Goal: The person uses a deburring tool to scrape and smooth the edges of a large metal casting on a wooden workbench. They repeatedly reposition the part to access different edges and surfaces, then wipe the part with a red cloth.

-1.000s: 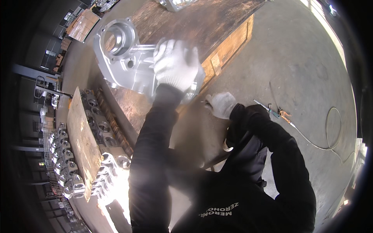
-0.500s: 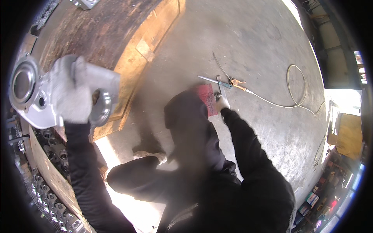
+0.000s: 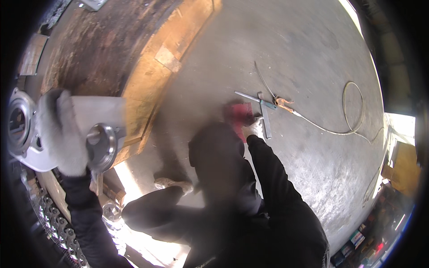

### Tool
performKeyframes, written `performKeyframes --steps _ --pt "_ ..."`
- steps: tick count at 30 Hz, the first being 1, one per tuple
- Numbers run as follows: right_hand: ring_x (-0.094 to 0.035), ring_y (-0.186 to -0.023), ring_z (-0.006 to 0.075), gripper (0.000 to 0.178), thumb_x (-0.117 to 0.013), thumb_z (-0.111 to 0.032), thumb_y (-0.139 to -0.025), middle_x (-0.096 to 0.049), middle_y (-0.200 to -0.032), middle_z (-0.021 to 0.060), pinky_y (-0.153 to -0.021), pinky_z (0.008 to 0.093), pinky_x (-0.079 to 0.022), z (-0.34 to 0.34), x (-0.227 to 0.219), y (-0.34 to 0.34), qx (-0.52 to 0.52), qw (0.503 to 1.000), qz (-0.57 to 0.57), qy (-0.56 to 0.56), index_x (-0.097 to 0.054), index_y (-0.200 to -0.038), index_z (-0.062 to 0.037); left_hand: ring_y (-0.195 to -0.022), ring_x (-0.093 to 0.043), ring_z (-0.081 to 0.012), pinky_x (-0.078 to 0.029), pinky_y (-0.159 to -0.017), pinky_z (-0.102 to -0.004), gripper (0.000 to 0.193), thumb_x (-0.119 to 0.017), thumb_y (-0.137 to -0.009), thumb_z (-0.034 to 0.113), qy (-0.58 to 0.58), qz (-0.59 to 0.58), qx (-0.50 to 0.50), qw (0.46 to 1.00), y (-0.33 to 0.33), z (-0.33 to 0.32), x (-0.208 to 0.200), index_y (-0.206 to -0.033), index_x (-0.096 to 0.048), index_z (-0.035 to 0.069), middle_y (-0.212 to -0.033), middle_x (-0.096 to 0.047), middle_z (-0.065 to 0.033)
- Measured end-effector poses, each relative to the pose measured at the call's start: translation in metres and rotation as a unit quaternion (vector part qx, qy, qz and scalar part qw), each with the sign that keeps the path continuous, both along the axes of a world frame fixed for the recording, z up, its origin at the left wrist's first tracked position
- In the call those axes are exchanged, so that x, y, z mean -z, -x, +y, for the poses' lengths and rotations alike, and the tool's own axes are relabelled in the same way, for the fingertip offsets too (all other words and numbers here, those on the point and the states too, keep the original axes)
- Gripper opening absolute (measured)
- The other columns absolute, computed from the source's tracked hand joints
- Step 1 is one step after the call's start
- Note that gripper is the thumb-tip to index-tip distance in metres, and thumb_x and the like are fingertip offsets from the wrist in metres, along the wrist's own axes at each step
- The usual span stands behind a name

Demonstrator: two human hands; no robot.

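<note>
My left hand, in a pale work glove and blurred by motion, grips a grey cast metal housing by its middle. Round machined openings show at both ends of the housing, which hangs beside the edge of the wooden bench. Low over the floor, my right hand, also gloved, is closed on the edge of a red rough-looking sheet. Part of this sheet is smeared by motion, and my fingertips are partly hidden. Just beyond lie a file with a teal handle and a flat metal bar.
An air blow gun lies on the concrete floor with its pale hose looping right. The wooden bench runs along the left. Several metal parts stand in rows at lower left. My shoe is beside the bench.
The housing in my left hand has shifted left and slightly down. My right hand has moved nearer to me, onto the red sheet's edge, and the sheet has shifted and now appears bent.
</note>
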State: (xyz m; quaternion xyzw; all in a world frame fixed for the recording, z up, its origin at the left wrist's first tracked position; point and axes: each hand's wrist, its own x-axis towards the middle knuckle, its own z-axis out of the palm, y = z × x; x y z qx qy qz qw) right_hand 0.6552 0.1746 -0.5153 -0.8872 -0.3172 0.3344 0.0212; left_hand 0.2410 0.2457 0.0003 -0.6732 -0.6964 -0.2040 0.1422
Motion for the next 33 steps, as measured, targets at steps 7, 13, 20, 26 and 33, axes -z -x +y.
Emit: performKeyframes --steps 7,13,20,26,33 --pt "-0.074 -0.112 0.0397 0.047 -0.085 -0.033 -0.082 -0.078 -0.115 0.0199 -0.101 0.0445 -0.057 0.025 -0.058 -0.009 -0.069 0.988 0.054 -0.124 -0.076 -0.119 -0.0051 -0.118 -0.066 -0.0373 -0.05 -0.105 -0.0494 0.03 -0.061 -0.105 0.035 -0.045 0.112 -0.035 0.992 -0.018 -0.001 -0.007 -0.12 -0.068 0.01 -0.121 -0.071 -0.0159" --pt "-0.071 -0.096 0.0216 0.027 -0.07 0.001 -0.099 -0.073 -0.113 0.0056 -0.085 0.0382 -0.061 0.075 -0.182 -0.039 0.244 0.675 0.511 -0.473 -0.065 -0.124 -0.0094 -0.144 -0.053 -0.037 -0.032 -0.128 -0.0525 0.044 -0.06 -0.103 0.039 -0.104 0.118 -0.01 0.988 -0.024 0.004 -0.011 -0.134 -0.064 0.009 -0.141 -0.063 -0.0159" --pt "-0.067 -0.1 0.019 0.028 -0.067 -0.009 -0.103 -0.068 -0.112 0.0025 -0.089 0.0405 -0.058 0.029 -0.33 0.033 -0.039 0.686 0.468 -0.556 -0.063 -0.131 -0.0098 -0.133 -0.06 -0.0326 -0.05 -0.111 -0.0462 0.052 -0.072 -0.1 0.027 -0.092 -0.308 0.137 0.937 -0.131 -0.14 0.039 -0.148 -0.058 0.009 -0.143 -0.064 -0.0137" --pt "-0.069 -0.102 0.0207 0.036 -0.063 -0.008 -0.103 -0.069 -0.118 0.0078 -0.083 0.0341 -0.058 -0.077 -0.297 0.142 -0.185 0.683 0.624 -0.332 -0.059 -0.139 -0.0068 -0.153 -0.044 -0.029 -0.04 -0.124 -0.0442 0.078 -0.076 -0.1 0.009 0.042 -0.674 0.146 0.723 -0.093 -0.223 0.129 -0.166 -0.034 0.004 -0.157 -0.052 -0.0127" --pt "-0.069 -0.113 0.0248 0.05 -0.064 -0.009 -0.104 -0.067 -0.133 0.0122 -0.089 0.0342 -0.058 -0.135 -0.31 0.203 -0.234 0.593 0.765 -0.09 -0.053 -0.153 -0.0058 -0.141 -0.057 -0.0243 -0.05 -0.116 -0.0404 0.079 -0.077 -0.095 0.002 -0.044 -0.874 0.042 0.482 -0.027 -0.298 0.117 -0.165 -0.04 0.006 -0.152 -0.059 -0.0113"
